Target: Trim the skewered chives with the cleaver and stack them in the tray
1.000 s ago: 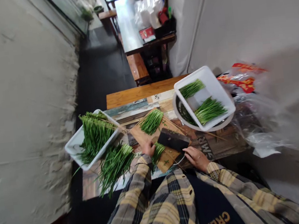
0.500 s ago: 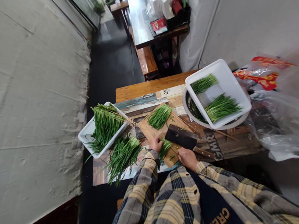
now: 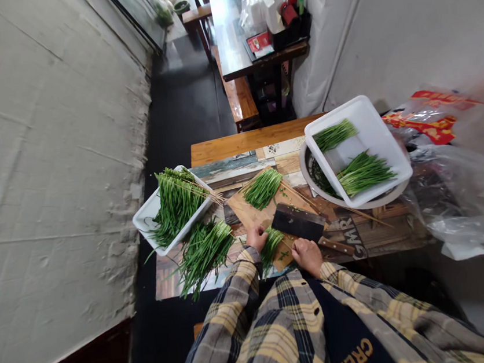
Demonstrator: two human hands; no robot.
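My left hand (image 3: 256, 238) is closed, its fingertips at the left edge of a small bunch of green chives (image 3: 271, 244) on the near part of the wooden cutting board (image 3: 245, 213). On the other side of that bunch, my right hand (image 3: 307, 255) is closed round a thin bamboo skewer, mostly hidden, pointing toward the chives. A cleaver (image 3: 298, 222) with a dark blade and wooden handle lies across the board's right side. Farther up the board rests a second bunch of cut chives (image 3: 263, 189), with loose skewers beside it.
At left stands a white tray (image 3: 142, 219) heaped with chives and skewers; a loose chive pile (image 3: 206, 252) lies before it. On the right, a white bin (image 3: 378, 131) with two chive bunches rests on a metal bowl (image 3: 306, 168). Plastic bags (image 3: 462, 197) hang over the table's right end.
The whole view has shifted slightly to the right. My left hand has drawn a little away from the bunch, and more of the chives shows between my hands. The cleaver stays put.
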